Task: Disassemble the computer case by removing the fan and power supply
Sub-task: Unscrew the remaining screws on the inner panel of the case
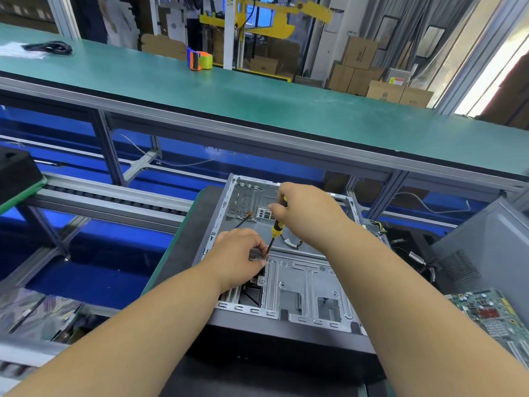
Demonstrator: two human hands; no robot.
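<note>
Right hand (307, 213) grips the yellow screwdriver (276, 229) upright over the open computer case (300, 282). Left hand (239, 257) pinches the shaft near its tip, likely steadying it on a screw.

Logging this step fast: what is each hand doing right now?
Left hand: pinches the screwdriver shaft near its tip.
Right hand: grips the screwdriver handle.

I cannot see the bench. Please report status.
Right hand grips screwdriver, tip down in case. Left hand pinches bracket at tip. Nothing blocking.
</note>
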